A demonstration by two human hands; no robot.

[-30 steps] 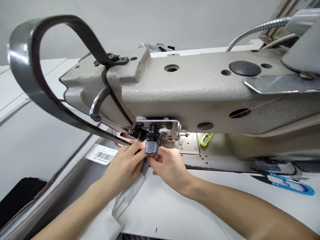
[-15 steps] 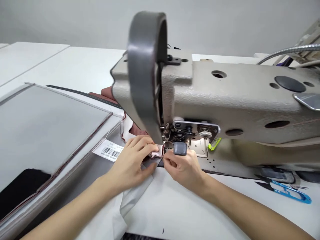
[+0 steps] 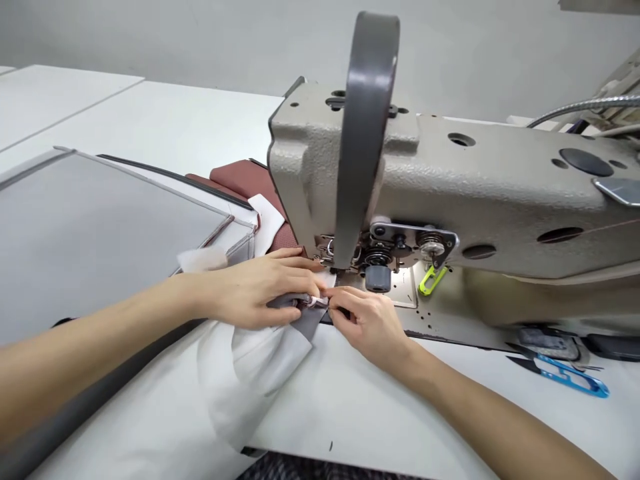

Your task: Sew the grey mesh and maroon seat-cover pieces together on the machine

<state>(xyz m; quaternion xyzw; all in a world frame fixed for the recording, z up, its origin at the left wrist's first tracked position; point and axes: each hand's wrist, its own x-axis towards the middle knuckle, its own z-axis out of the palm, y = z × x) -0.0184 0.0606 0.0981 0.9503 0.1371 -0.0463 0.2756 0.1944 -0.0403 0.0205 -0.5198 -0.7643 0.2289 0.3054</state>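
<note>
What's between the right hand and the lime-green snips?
In the head view, the bright metal plate set in the machine bed lies between the right hand and the lime-green snips.

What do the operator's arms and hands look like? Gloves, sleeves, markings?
The left hand and right hand are ungloved, with no rings visible. Left forearm and right forearm are bare as far as they show: no sleeves, watch, bracelets, cables or obvious markings.
</note>
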